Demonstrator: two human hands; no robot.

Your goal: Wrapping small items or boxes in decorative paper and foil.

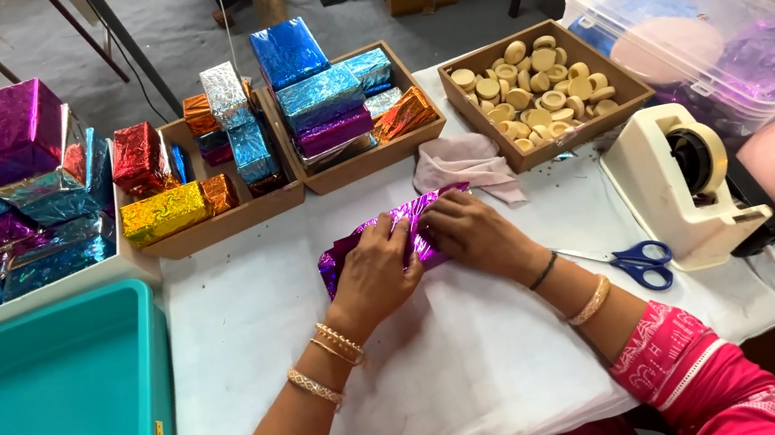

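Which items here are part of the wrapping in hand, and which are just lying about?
In use:
- left hand and right hand, both pressing on the purple foil parcel

Lying about:
- scissors
- tape dispenser
- pink cloth
- wooden tray of round pieces
- teal tub
- wrapped boxes

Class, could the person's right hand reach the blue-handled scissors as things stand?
Probably yes: the blue-handled scissors lie on bare white cloth beside the right forearm, nothing between them, though the right hand is pressing the purple foil parcel.
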